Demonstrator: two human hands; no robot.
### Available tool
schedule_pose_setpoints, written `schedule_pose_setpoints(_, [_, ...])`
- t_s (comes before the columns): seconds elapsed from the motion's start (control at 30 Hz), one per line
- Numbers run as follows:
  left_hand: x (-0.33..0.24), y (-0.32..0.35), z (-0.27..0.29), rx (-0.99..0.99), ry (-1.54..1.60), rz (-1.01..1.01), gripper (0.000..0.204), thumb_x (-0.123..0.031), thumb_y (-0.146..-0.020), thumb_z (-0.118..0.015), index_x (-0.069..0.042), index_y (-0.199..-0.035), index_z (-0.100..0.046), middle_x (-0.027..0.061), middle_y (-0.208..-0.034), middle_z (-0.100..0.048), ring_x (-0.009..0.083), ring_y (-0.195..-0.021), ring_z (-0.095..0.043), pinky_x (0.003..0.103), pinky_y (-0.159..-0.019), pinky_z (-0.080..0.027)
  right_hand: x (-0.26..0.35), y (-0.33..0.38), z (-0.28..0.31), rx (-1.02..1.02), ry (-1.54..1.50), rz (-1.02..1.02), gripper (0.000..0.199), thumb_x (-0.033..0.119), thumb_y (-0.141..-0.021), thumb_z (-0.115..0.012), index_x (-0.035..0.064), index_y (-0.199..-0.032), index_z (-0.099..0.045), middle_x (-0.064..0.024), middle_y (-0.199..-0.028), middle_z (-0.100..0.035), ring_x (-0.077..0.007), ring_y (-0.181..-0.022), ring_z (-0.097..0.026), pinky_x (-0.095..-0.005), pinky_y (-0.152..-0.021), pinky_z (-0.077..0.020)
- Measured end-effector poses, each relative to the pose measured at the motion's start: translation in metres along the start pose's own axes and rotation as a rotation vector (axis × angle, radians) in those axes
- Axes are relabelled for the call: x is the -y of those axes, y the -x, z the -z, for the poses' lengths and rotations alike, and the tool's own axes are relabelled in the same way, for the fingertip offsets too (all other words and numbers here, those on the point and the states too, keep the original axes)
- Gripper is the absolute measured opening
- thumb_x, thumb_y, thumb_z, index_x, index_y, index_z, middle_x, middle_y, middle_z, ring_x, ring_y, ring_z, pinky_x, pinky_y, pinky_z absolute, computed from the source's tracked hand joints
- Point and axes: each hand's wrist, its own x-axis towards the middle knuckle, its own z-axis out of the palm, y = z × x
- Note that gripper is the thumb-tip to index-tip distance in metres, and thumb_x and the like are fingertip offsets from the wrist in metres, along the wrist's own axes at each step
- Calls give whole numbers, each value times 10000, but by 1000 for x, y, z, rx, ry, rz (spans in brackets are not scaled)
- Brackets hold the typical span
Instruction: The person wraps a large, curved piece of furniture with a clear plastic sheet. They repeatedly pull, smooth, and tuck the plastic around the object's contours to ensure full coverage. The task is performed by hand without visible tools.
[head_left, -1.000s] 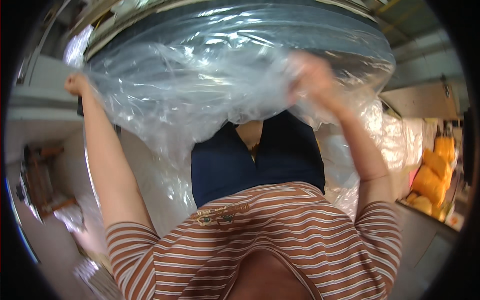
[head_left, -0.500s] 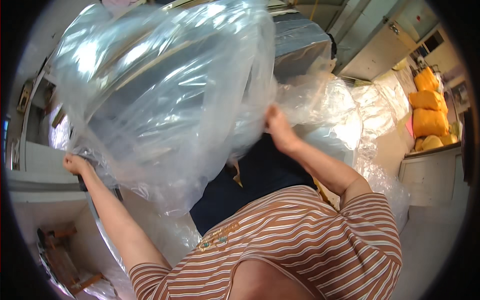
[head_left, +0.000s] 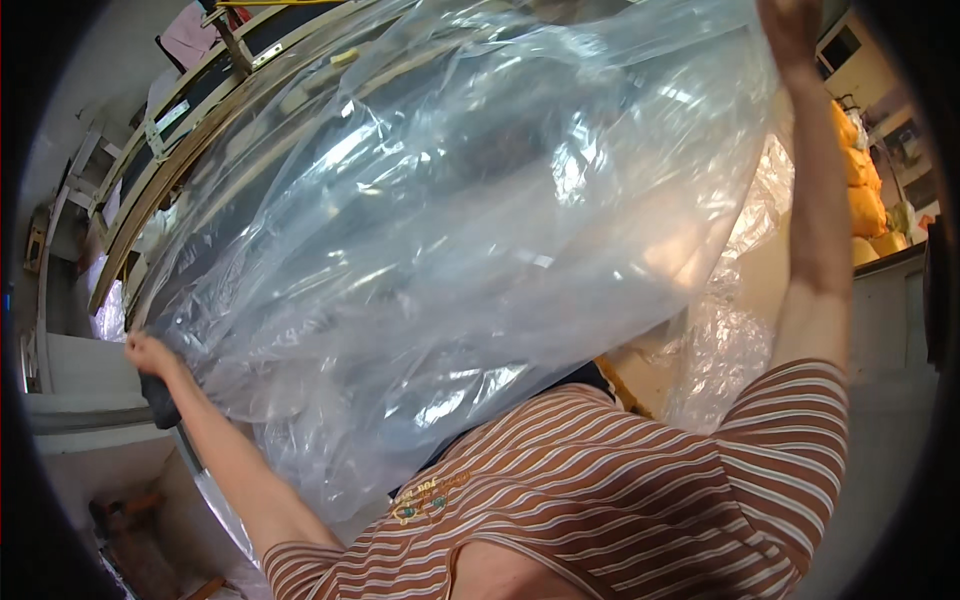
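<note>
A large clear plastic sheet (head_left: 480, 230) is spread wide in front of me, its lower part hanging in folds before my body. My left hand (head_left: 150, 355) is closed on the sheet's left end, beside a dark handle-like piece (head_left: 158, 400). Raised high at the upper right, my right hand (head_left: 790, 30) grips the sheet's far corner; its fingers are partly cut off by the dark rim. Through the film, a dark work surface shows faintly.
Long wooden strips and a metal rail (head_left: 150, 215) run along the table's far left edge. Yellow-orange bundles (head_left: 863, 180) are stacked at the right above a cabinet (head_left: 885, 310). More crinkled plastic (head_left: 725, 350) hangs at my right. A wooden stool-like frame (head_left: 140, 530) stands at the lower left.
My right hand has swung from near my waist up to the upper right, stretching the sheet out across the view. My left hand stays at the left, slightly lower.
</note>
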Motion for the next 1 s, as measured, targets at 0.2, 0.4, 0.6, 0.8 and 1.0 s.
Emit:
schedule_pose_setpoints(0.2, [41,-5,76,11,-391,-142,317,-254,-941,-482,7,-1102,-560,186,-1044,-619,350,-948,-587,398,-838,-439,80,208,-94,499,-220,160,338,270,-891,-590,52,-1150,-589,-140,-1136,-606,-260,-1095,-558,-402,-978,-412])
schedule_pose_setpoints(0.4, [47,4,104,235,-565,-76,329,-257,-955,-465,19,-1113,-548,199,-1101,-585,355,-998,-562,399,-865,-429,106,174,-107,795,-1200,-1114,361,365,-907,-560,39,-1053,-617,-62,-1056,-632,-168,-898,-615,-295,-809,-495])
schedule_pose_setpoints(0.6, [32,9,102,151,-568,-86,305,-249,-950,-474,-7,-1106,-574,184,-1094,-613,352,-1010,-579,397,-863,-439,160,151,-89,460,-836,-724,316,192,-827,-668,58,-1105,-602,-80,-1191,-554,-184,-976,-579,-307,-817,-480])
schedule_pose_setpoints(0.8, [39,6,104,147,-628,-88,313,-268,-950,-480,-14,-1099,-586,173,-1107,-619,340,-1009,-587,396,-861,-443,166,178,-95,209,-267,-564,382,182,-800,-693,82,-1155,-597,-62,-1198,-534,-224,-1138,-444,-353,-977,-344])
schedule_pose_setpoints(1.0, [45,2,108,130,-563,-148,342,-296,-943,-499,-4,-1098,-587,181,-1082,-627,341,-987,-594,397,-841,-450,138,175,-120,94,-1072,-1137,167,173,-919,-539,58,-818,-606,-39,-768,-618,-102,-716,-560,-273,-686,-457])
